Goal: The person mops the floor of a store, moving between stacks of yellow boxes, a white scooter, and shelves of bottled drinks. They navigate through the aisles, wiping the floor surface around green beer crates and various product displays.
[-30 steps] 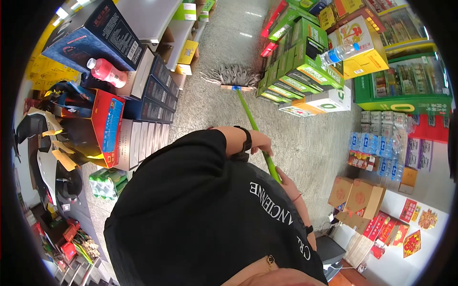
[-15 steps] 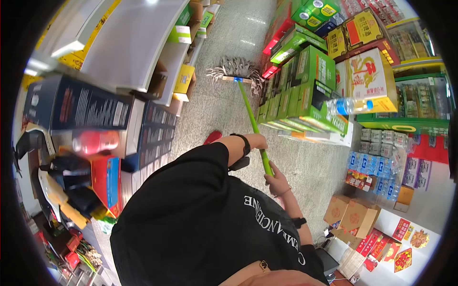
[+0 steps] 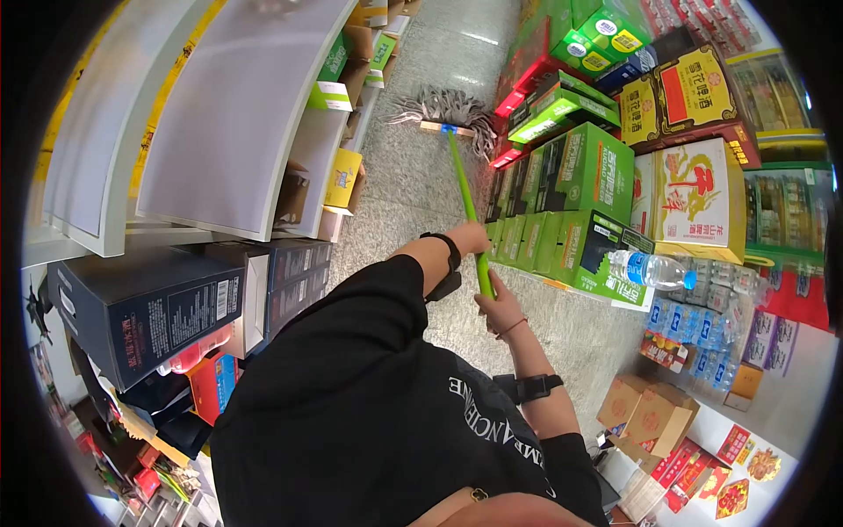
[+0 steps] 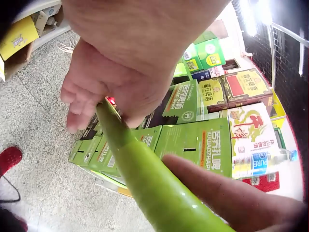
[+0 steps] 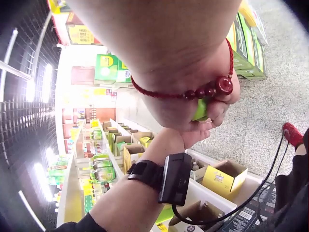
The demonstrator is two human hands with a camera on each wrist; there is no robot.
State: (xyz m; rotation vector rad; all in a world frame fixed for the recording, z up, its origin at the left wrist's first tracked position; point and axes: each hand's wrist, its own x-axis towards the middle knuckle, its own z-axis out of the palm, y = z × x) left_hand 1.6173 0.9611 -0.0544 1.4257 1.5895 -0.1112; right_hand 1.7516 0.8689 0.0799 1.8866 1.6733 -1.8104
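Mop [image 3: 463,180] under observation: its head lies on the floor [image 3: 378,211] at 12 o'clock in the head view, just beside the green cartons [image 3: 566,241] at 3 o'clock. Both hands grasp the handle: I log the left hand [image 3: 472,237] at 2 o'clock, nearer the mop head, and the right hand [image 3: 500,303] at 4 o'clock, nearer the body.

Technique (my judgement): steer with the left, drive with the right, press lightly so the strands [image 3: 452,107] spread flat, and shorten strokes beside the cartons to avoid snagging.

Materials: handle smooth, glossy, lime green, likely plastic; blue joint [image 3: 449,129]; straight, pale crossbar [image 3: 430,126], apparently wood. Strands grey, limp, ropy. Floor hard-looking, speckled; cartons square-edged, printed cardboard by appearance.
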